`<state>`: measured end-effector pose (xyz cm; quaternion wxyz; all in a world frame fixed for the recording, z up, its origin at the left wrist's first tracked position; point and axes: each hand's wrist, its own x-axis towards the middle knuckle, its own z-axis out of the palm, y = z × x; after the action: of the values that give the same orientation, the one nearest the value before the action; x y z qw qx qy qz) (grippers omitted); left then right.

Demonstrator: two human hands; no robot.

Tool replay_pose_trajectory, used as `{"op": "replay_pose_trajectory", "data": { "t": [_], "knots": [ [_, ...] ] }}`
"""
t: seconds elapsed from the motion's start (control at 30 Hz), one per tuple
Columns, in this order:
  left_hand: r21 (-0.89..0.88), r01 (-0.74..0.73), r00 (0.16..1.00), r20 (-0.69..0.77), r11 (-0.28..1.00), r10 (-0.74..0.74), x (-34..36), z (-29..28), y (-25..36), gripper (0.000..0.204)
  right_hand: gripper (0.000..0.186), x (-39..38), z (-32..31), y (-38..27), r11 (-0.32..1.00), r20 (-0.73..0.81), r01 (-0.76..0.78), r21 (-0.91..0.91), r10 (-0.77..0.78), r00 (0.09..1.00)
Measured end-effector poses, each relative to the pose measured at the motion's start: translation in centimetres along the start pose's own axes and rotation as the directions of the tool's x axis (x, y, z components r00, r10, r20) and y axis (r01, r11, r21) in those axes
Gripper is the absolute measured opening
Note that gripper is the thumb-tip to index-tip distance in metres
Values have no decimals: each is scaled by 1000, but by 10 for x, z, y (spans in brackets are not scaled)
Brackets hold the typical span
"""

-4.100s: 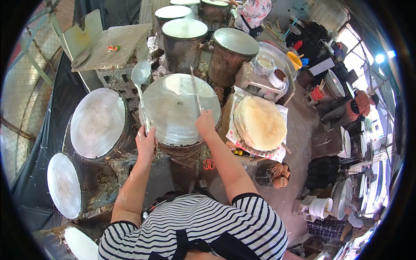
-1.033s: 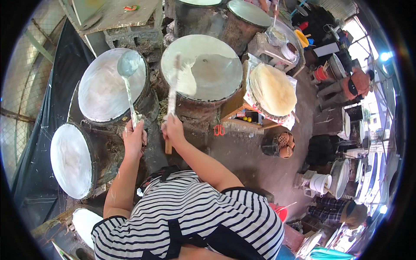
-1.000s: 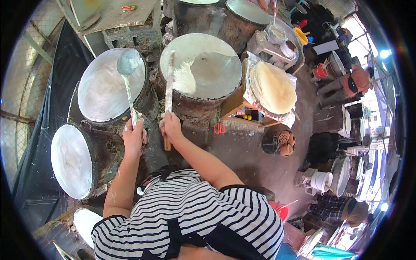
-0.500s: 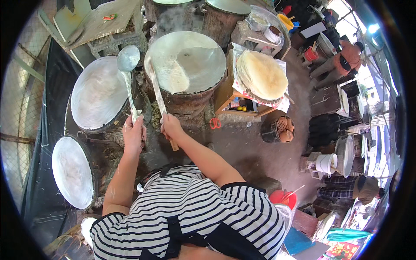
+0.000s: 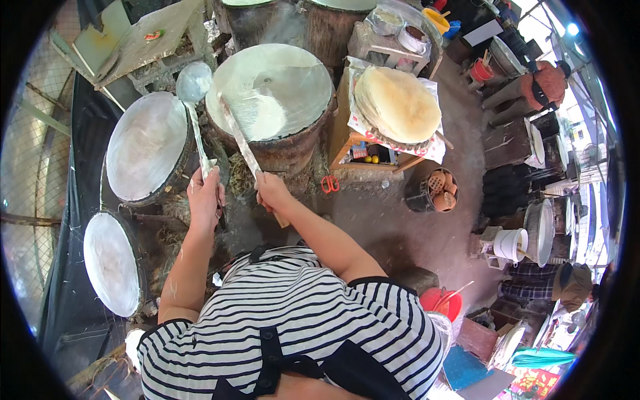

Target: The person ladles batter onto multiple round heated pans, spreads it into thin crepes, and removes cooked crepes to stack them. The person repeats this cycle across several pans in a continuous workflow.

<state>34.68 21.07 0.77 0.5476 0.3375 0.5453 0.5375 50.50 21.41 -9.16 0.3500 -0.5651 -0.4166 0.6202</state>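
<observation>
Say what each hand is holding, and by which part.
The left hand holds a ladle by its handle, away from the bowl. The right hand grips a flat stick near its lower end.

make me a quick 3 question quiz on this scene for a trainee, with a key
1. Which hand holds the ladle?
2. True or false: the stack of round sheets stands to the right of the round pan that has a white patch on it.
3. What does the right hand grip?
a) a white bucket
b) a long flat stick
c) a yellow bowl

Key:
1. The left hand
2. True
3. b
</observation>
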Motion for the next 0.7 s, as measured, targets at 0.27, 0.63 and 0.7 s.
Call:
{"op": "replay_pose_trajectory", "data": {
  "t": [0.27, 0.63, 0.7],
  "knots": [
    [53, -28, 999, -35, 998, 30, -4, 31, 1, 11, 45, -1, -101, -8, 996, -32, -88, 1, 88, 996],
    [49, -33, 995, -88, 998, 37, -4, 77, -3, 13, 44, 3, -150, -18, 981, -9, 6, -196, -8, 1000],
    [70, -27, 996, -86, 997, 33, -4, 86, -2, 13, 46, 6, -162, -16, 995, 31, -93, -40, 94, 995]
  ]
}}
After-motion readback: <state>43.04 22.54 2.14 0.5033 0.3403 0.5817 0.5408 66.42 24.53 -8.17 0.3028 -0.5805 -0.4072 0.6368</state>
